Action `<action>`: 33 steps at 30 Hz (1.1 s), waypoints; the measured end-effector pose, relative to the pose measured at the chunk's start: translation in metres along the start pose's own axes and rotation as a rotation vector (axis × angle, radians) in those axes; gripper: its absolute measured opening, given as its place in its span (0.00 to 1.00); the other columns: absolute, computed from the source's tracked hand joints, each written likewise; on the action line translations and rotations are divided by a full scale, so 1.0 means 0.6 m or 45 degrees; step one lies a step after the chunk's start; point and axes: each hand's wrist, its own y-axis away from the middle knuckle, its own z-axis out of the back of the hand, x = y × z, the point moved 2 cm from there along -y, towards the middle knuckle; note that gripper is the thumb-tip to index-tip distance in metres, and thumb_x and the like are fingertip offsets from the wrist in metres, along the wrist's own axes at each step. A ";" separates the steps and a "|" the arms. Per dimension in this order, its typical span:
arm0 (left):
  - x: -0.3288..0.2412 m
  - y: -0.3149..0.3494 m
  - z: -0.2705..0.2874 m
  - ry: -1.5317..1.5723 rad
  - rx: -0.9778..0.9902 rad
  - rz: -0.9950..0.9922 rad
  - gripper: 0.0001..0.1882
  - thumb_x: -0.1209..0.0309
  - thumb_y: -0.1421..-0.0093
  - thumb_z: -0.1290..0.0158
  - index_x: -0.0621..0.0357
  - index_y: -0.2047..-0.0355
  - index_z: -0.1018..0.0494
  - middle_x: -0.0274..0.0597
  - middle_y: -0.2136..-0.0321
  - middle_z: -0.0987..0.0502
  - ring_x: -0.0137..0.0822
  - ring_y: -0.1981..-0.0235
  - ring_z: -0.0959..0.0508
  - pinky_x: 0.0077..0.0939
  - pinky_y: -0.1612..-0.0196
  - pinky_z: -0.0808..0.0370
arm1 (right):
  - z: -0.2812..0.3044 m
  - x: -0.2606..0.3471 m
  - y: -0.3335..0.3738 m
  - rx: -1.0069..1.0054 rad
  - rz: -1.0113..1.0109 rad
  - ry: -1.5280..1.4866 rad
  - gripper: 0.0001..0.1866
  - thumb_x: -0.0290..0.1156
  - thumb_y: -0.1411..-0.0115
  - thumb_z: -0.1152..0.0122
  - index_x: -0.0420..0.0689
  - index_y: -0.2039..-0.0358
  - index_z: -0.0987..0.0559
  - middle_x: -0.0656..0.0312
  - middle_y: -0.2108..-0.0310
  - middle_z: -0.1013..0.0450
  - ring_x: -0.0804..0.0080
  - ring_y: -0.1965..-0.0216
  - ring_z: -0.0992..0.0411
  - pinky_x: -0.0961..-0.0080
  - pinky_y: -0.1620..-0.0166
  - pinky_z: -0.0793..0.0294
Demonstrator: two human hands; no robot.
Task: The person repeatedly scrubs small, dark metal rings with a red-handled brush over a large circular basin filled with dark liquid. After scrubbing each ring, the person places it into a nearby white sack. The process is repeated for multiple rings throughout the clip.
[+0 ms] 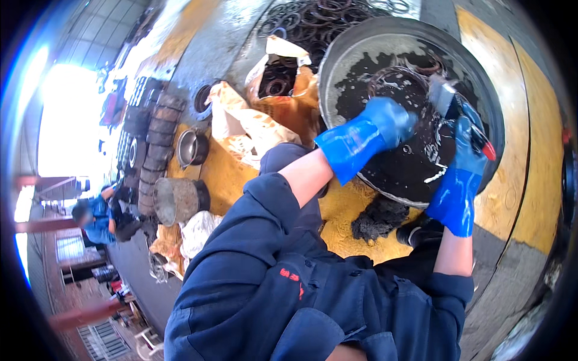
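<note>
A wide round metal basin [329,84] holds dark, glossy liquid with pale foam spots. My left hand [390,123], in a blue rubber glove, is closed above the liquid; whatever its curled fingers hold is hidden. In my right hand [465,141], gloved alike, is a brush [442,96] with pale bristles and a red handle end. The bristles point toward the far side of the basin. Several dark rings [397,73] lie partly in the liquid beyond my left hand.
A pile of dark rings [325,18] lies beyond the basin. Left of it stands an open woven sack [286,111] of rings. Farther left are a metal pot [190,148] and a bucket [174,201]. A dark clump [379,219] lies near my foot. Another person [99,222] is far left.
</note>
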 end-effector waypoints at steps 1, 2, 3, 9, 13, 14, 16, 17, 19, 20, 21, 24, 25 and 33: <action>0.025 0.004 0.017 0.126 -0.245 0.007 0.09 0.69 0.42 0.44 0.50 0.60 0.22 0.43 0.69 0.18 0.45 0.69 0.18 0.42 0.70 0.22 | 0.007 -0.003 -0.004 -0.028 -0.051 -0.031 0.11 0.26 0.40 0.34 0.40 0.56 0.17 0.58 0.59 0.19 0.69 0.55 0.22 0.71 0.49 0.24; 0.052 0.014 0.031 0.246 -0.413 0.040 0.10 0.69 0.41 0.45 0.51 0.59 0.23 0.43 0.68 0.18 0.45 0.68 0.18 0.41 0.69 0.23 | 0.016 -0.003 -0.005 -0.036 -0.079 -0.039 0.11 0.26 0.40 0.34 0.39 0.56 0.17 0.58 0.59 0.19 0.69 0.55 0.22 0.71 0.49 0.24; 0.085 0.043 0.045 0.322 -0.527 0.133 0.10 0.68 0.40 0.46 0.51 0.58 0.23 0.43 0.66 0.19 0.44 0.67 0.19 0.41 0.68 0.23 | 0.018 -0.014 -0.006 -0.029 -0.117 -0.053 0.12 0.26 0.40 0.34 0.39 0.56 0.18 0.57 0.59 0.19 0.69 0.55 0.22 0.71 0.49 0.24; 0.288 0.302 0.114 0.874 -1.067 1.046 0.14 0.66 0.36 0.50 0.54 0.52 0.27 0.43 0.60 0.21 0.41 0.61 0.21 0.37 0.61 0.25 | 0.019 -0.027 0.001 0.007 -0.225 -0.134 0.14 0.27 0.40 0.32 0.36 0.55 0.19 0.56 0.59 0.20 0.70 0.56 0.24 0.71 0.50 0.24; 0.369 0.461 0.114 1.227 -1.455 1.304 0.16 0.64 0.32 0.53 0.56 0.48 0.29 0.43 0.55 0.23 0.39 0.57 0.23 0.35 0.57 0.27 | 0.009 -0.032 0.011 0.031 -0.263 -0.162 0.15 0.28 0.40 0.31 0.34 0.55 0.19 0.55 0.59 0.20 0.70 0.57 0.25 0.71 0.50 0.24; 0.381 0.489 0.108 1.316 -1.533 1.326 0.17 0.63 0.32 0.54 0.57 0.47 0.29 0.43 0.54 0.23 0.38 0.57 0.23 0.34 0.55 0.27 | 0.005 -0.033 0.013 0.037 -0.269 -0.165 0.15 0.28 0.40 0.31 0.34 0.55 0.19 0.55 0.59 0.20 0.70 0.57 0.25 0.71 0.50 0.25; 0.394 0.522 0.100 1.464 -1.614 1.321 0.18 0.62 0.30 0.55 0.57 0.45 0.30 0.43 0.52 0.24 0.37 0.55 0.24 0.33 0.53 0.28 | 0.001 -0.034 0.016 0.048 -0.280 -0.165 0.16 0.29 0.41 0.31 0.33 0.55 0.20 0.54 0.59 0.21 0.70 0.58 0.25 0.71 0.51 0.25; 0.397 0.532 0.091 1.550 -1.641 1.310 0.19 0.62 0.29 0.56 0.58 0.44 0.31 0.43 0.51 0.24 0.37 0.54 0.25 0.32 0.52 0.29 | 0.000 -0.036 0.014 0.050 -0.293 -0.165 0.17 0.29 0.41 0.31 0.32 0.55 0.20 0.54 0.59 0.21 0.70 0.58 0.26 0.71 0.51 0.25; 0.393 0.533 0.075 1.712 -1.647 1.303 0.20 0.61 0.28 0.57 0.59 0.42 0.32 0.43 0.48 0.25 0.36 0.52 0.26 0.31 0.50 0.29 | 0.000 -0.039 0.017 0.048 -0.298 -0.153 0.18 0.29 0.41 0.30 0.31 0.54 0.20 0.54 0.59 0.21 0.70 0.58 0.26 0.71 0.51 0.25; 0.388 0.533 0.062 1.832 -1.627 1.327 0.22 0.62 0.27 0.60 0.58 0.38 0.35 0.44 0.41 0.30 0.36 0.42 0.31 0.32 0.39 0.37 | 0.002 -0.041 0.015 0.046 -0.302 -0.148 0.18 0.29 0.41 0.30 0.31 0.54 0.21 0.53 0.58 0.21 0.70 0.58 0.26 0.71 0.51 0.25; 0.382 0.531 0.049 1.954 -1.603 1.350 0.24 0.62 0.26 0.62 0.58 0.34 0.38 0.45 0.34 0.34 0.37 0.32 0.36 0.34 0.29 0.44 | 0.002 -0.045 0.012 0.048 -0.311 -0.146 0.19 0.30 0.41 0.30 0.31 0.54 0.21 0.53 0.58 0.21 0.70 0.58 0.26 0.71 0.51 0.25; 0.421 0.591 -0.022 2.150 -1.679 1.350 0.25 0.55 0.30 0.57 0.57 0.40 0.31 0.41 0.42 0.26 0.40 0.41 0.29 0.36 0.34 0.41 | -0.008 -0.049 0.014 0.067 -0.334 -0.170 0.19 0.30 0.41 0.29 0.30 0.54 0.21 0.53 0.59 0.21 0.70 0.59 0.27 0.71 0.52 0.25; 0.427 0.596 -0.037 2.184 -1.680 1.365 0.27 0.53 0.31 0.58 0.57 0.39 0.31 0.41 0.42 0.26 0.41 0.41 0.29 0.38 0.33 0.42 | -0.014 -0.052 0.014 0.072 -0.343 -0.173 0.18 0.30 0.41 0.30 0.31 0.54 0.21 0.53 0.59 0.21 0.70 0.58 0.26 0.71 0.51 0.25; 0.438 0.586 -0.050 2.199 -1.771 1.526 0.41 0.36 0.38 0.61 0.55 0.38 0.31 0.42 0.40 0.27 0.44 0.39 0.30 0.50 0.33 0.48 | -0.009 -0.061 0.012 0.105 -0.391 -0.169 0.14 0.28 0.40 0.32 0.36 0.56 0.19 0.56 0.60 0.20 0.71 0.58 0.24 0.72 0.51 0.24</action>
